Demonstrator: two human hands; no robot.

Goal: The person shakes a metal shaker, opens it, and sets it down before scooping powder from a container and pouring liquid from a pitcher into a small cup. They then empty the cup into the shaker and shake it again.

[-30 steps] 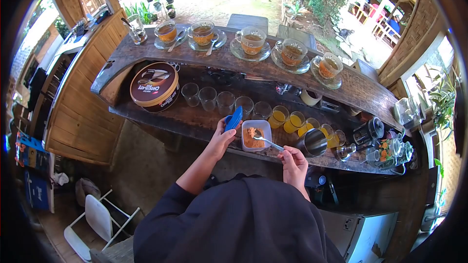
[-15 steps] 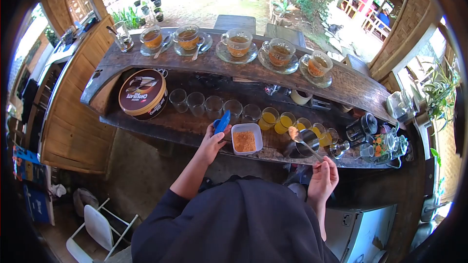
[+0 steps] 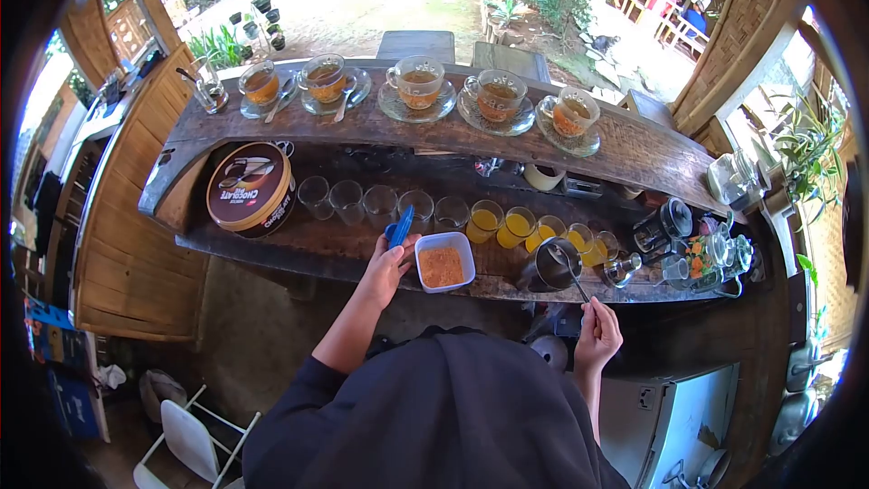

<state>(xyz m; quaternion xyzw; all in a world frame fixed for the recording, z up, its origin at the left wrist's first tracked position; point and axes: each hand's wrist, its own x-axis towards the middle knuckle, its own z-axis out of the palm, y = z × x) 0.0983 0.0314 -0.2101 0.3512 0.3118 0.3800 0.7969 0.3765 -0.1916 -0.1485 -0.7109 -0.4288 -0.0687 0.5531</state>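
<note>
My left hand (image 3: 384,275) is closed round a blue plastic lid (image 3: 400,228), just left of a white plastic tub (image 3: 460,284). Brown granules (image 3: 441,265) lie inside that tub. In my right hand (image 3: 598,335) is a metal spoon (image 3: 578,285), pinched by its handle. Its bowl end is tilted down at the mouth of a dark metal jug (image 3: 532,277); how deep it reaches is hard to see. Behind the jug stand several glasses of yellow drink (image 3: 516,228), and to their left several empty glasses (image 3: 380,206).
Cups of tea (image 3: 418,83) on glass saucers line the raised shelf (image 3: 634,140). A round chocolate tub (image 3: 249,188) sits at the left. Glass jars (image 3: 715,258) and a French press (image 3: 663,225) crowd the counter's right end. A white folding chair (image 3: 188,439) stands lower left.
My right hand has tipped the spoon from above the jug down to its mouth. The heap of granules on the spoon no longer shows. My left hand still holds the lid.
</note>
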